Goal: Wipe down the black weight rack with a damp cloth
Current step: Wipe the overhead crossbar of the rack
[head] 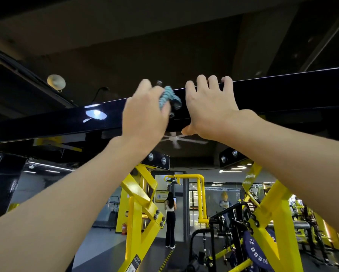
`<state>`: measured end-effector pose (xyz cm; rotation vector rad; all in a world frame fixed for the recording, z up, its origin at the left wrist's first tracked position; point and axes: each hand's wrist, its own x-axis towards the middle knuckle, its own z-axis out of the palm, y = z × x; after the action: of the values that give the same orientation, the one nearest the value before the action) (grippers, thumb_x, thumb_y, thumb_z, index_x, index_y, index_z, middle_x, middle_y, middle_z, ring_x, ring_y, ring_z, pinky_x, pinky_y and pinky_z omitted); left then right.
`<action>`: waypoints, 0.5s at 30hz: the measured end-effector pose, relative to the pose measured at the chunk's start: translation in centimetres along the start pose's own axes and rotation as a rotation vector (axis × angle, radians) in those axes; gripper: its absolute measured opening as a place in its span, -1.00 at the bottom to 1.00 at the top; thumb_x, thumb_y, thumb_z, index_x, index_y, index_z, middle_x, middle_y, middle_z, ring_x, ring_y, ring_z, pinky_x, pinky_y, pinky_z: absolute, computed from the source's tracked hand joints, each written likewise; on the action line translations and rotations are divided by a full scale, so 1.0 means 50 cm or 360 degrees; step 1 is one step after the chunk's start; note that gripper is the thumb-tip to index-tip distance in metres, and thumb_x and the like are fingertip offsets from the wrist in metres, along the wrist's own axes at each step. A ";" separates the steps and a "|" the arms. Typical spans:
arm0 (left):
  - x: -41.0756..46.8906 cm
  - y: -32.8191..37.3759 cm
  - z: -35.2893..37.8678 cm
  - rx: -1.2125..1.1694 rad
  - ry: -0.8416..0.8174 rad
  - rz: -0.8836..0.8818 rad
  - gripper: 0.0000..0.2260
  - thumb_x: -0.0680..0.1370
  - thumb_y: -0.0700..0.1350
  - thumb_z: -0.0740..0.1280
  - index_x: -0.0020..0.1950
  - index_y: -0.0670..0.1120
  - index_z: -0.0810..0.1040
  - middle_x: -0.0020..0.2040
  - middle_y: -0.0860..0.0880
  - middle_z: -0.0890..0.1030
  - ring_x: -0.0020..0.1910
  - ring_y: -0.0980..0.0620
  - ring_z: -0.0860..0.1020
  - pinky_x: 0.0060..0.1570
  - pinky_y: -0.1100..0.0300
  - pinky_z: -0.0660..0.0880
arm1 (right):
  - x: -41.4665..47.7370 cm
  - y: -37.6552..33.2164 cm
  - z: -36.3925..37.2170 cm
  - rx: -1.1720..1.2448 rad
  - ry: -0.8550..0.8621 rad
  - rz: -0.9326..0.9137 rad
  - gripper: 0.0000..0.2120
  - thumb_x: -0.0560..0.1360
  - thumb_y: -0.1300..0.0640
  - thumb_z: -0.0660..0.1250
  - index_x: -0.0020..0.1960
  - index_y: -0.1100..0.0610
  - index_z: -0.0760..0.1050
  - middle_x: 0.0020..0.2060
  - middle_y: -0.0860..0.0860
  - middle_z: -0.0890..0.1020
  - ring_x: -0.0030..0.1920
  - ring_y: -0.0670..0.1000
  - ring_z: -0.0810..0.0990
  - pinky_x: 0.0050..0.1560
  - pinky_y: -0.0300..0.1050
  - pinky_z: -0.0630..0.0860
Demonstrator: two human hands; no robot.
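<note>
A glossy black crossbeam of the weight rack [282, 93] runs overhead across the view, sloping up to the right. My left hand [145, 112] grips a bunched blue and dark cloth [169, 98] against the beam's front face. Just to its right, my right hand [208, 108] holds the beam, fingers curled over the top edge and thumb under the bottom edge. Both arms reach up from below.
Yellow rack struts [141, 203] rise below the beam on the left and right. A black upright [4, 179] stands at far left. A person [170, 218] stands far off on the gym floor. A ceiling fan [174, 139] and other machines lie beyond.
</note>
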<state>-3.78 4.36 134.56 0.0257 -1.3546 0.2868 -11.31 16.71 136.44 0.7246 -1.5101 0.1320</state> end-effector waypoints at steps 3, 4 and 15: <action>0.012 -0.007 -0.003 0.0023 -0.0035 0.0133 -0.87 0.59 -0.13 0.31 0.07 -0.15 0.59 -0.05 -0.05 0.42 -0.17 -0.07 0.49 -0.07 -0.13 0.52 | 0.008 -0.010 -0.007 -0.0036 -0.0044 -0.0027 -0.12 0.35 -0.26 0.47 0.42 0.23 0.22 0.31 0.17 0.37 0.35 0.20 0.34 0.46 0.28 0.14; 0.018 -0.018 -0.006 0.0066 -0.0037 0.0117 -0.85 0.60 -0.11 0.31 0.09 -0.14 0.59 -0.05 -0.04 0.41 -0.15 -0.07 0.50 -0.05 -0.14 0.52 | 0.010 -0.012 -0.008 -0.0059 -0.0047 -0.0062 -0.11 0.36 -0.27 0.46 0.43 0.24 0.21 0.31 0.16 0.37 0.35 0.19 0.34 0.46 0.28 0.13; 0.020 -0.094 -0.030 0.0198 0.0015 -0.0114 -0.84 0.62 -0.10 0.27 0.12 -0.12 0.57 -0.03 -0.02 0.38 -0.09 -0.12 0.52 0.05 -0.11 0.46 | 0.045 -0.071 -0.016 0.0149 -0.0086 -0.0114 0.23 0.33 -0.37 0.45 0.58 0.26 -0.20 0.43 0.15 0.34 0.46 0.18 0.28 0.48 0.31 0.08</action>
<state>-1.14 0.28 135.90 0.1762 -1.3218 0.3104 -8.59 13.54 137.36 0.8621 -1.5350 0.1306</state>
